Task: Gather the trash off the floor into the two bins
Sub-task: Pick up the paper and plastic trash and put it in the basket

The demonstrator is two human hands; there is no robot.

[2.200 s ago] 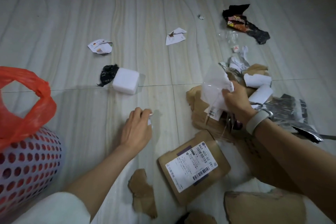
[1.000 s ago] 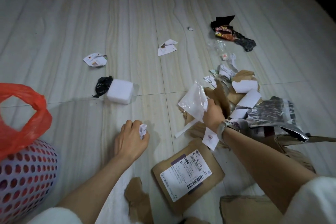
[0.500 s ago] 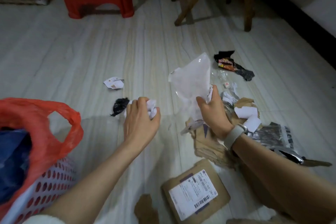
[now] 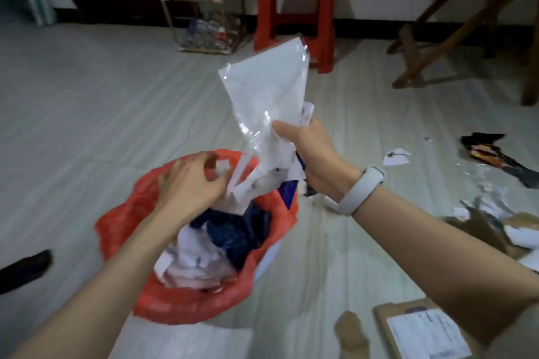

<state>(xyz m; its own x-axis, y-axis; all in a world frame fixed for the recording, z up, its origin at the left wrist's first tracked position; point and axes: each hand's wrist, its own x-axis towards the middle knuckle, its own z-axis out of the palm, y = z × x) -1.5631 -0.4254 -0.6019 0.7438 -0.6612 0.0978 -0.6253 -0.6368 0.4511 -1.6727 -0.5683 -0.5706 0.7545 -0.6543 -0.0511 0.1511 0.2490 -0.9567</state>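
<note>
The right hand point(image 4: 313, 154) grips a clear plastic bag point(image 4: 268, 96) and paper scraps above the far rim of the red-lined bin point(image 4: 122, 230); the left hand point(image 4: 189, 183), fingers curled, pinches a white scrap point(image 4: 223, 167) over its mouth. The light bag may drift past the rim, and the bin looks nearly full, so pieces could spill onto the floor point(image 4: 87, 111)

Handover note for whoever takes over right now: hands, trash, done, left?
Left hand: over the red-lined bin, pinching a small paper scrap.
Right hand: grips a clear plastic bag with paper bits, above the bin's far edge.
Done: bin already holds paper and dark blue trash.
Left: drop both handfuls; on the floor remain a wrapper, a paper scrap, cardboard pieces and a labelled mailer. Second bin not in view.
</note>
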